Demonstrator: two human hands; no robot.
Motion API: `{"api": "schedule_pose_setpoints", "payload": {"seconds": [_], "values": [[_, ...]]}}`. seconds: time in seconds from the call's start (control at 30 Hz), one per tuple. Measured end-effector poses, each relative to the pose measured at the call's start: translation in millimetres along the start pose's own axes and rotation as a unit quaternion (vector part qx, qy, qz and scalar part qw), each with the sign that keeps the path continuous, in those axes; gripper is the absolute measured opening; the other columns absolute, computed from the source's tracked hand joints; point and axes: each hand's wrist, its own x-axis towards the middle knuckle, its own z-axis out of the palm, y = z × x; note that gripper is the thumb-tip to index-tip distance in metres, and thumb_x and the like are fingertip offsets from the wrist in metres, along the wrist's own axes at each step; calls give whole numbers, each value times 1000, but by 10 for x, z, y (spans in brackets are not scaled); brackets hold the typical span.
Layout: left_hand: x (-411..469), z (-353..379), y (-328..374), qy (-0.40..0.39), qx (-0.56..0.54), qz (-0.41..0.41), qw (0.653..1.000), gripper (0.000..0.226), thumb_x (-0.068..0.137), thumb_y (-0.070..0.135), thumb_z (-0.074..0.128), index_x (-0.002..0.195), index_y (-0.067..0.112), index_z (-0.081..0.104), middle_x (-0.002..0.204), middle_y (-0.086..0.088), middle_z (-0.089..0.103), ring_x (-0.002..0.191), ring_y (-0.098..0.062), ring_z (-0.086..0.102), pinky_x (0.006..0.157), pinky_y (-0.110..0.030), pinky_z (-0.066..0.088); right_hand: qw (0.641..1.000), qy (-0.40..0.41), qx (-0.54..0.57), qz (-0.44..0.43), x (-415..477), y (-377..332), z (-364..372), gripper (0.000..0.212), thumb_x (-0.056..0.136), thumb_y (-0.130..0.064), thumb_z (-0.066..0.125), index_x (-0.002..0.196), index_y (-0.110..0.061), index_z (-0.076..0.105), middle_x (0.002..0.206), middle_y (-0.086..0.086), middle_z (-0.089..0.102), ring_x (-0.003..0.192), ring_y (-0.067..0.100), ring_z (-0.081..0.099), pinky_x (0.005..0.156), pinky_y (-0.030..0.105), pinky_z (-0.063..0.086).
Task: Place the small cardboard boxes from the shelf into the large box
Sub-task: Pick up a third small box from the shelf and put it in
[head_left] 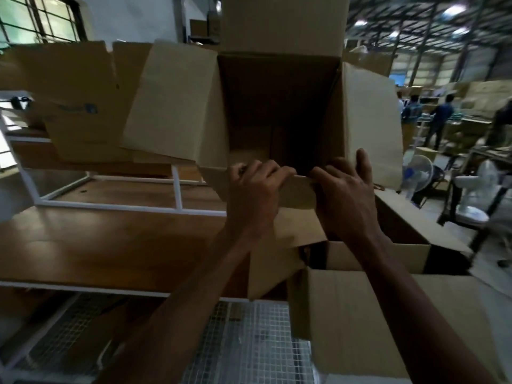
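Warehouse hall, dim, roof lights glaring at upper right; a barred window [41, 18] at upper left. Figures [440, 117] stand far back at right, too small and blurred to detail. Two pedestal fans [418, 173] on the floor at right, soft in focus.

Foreground: a white-framed shelf [110, 206] with brown wooden boards, wire mesh [249, 342] below it.

Small cardboard box [279, 106]: plain brown, open, tipped so its mouth faces the camera. All flaps splayed outward: top flap runs up past the frame edge, left flap pale and angled, right flap pale and broad, near flap folded down toward the viewer. Interior very dark; the bottom seam is barely made out. It is held up in front of the shelf, above and just beyond the large box.

Left hand [255, 189]: fingers curled over the near flap's edge, clamped on it. Right hand [346, 195]: thumb and fingers pinching the same edge just beside the left, fingertips reaching to the right flap. Both forearms rise from the bottom of the frame.

Large box [374, 314]: lower right, open, pale flaps spread; its inside is mostly hidden by the right forearm and its own flaps, contents cannot be told.

Another box [77, 106] lies behind on the shelf at left, with a blue printed mark, unreadable.
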Motion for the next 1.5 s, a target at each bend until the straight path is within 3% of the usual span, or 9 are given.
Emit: {"api": "schedule_pose_setpoints", "payload": {"seconds": [0.13,0.37,0.63,0.8,0.93,1.03,1.13,1.37,1.5], "values": [[294,595,849,37,2,20,999,34,90,10,71,120,27,71,103,4,71,99,-23,64,91,-40,31,1000,9,-17,9,-213,1008,-239,23,85,-16,68,108,-20,65,104,6,74,126,32,53,119,65,12],[558,1196,1827,-2,-24,37,999,31,95,16,60,121,29,72,104,6,71,99,-21,64,89,-39,29,999,-40,0,26,-521,2192,-447,24,84,-21,58,107,-19,65,106,7,74,126,36,54,117,68,14],[638,1541,2236,-38,-9,62,997,32,95,14,66,121,31,71,106,6,73,100,-19,65,90,-38,32,993,-86,59,48,-739,2791,-390,25,88,-11,69,110,-20,64,108,6,74,123,35,58,117,68,17],[728,1599,2423,-52,-10,54,997,34,95,16,68,124,32,69,108,7,73,101,-19,64,87,-39,33,991,-105,62,53,-712,3008,-475,34,85,-7,70,119,-11,65,114,14,72,123,37,57,117,67,18],[699,1657,2505,-76,-6,33,997,37,93,19,70,126,37,67,106,10,72,99,-17,64,83,-37,31,981,-153,99,73,-669,3044,-526,38,89,-5,67,127,-9,63,121,20,67,125,39,53,119,56,17],[651,1715,2421,-126,-20,-11,992,38,97,23,65,130,40,63,109,11,71,100,-16,62,81,-36,31,971,-208,100,65,-568,3048,-413,42,93,-10,63,135,-14,57,129,15,65,129,33,51,119,49,17],[584,1777,2296,-162,-24,-56,985,39,100,26,59,136,42,58,115,11,70,105,-16,61,85,-37,34,960,-262,88,36,-483,3024,-226,43,96,-17,60,138,-23,53,134,4,64,133,27,49,119,53,16],[376,1950,2066,-249,-54,-85,963,39,106,42,41,144,39,51,128,7,67,118,-18,58,104,-43,36,963,-264,47,38,-657,2872,251,55,96,-65,37,137,-29,46,135,2,59,134,30,44,120,59,14],[177,2130,1980,-316,-74,-101,940,39,107,39,40,145,40,50,131,7,66,122,-18,56,106,-45,34,940,-333,54,57,-808,2857,486,64,92,-74,29,141,-34,40,143,0,54,138,28,41,121,60,9]]}}
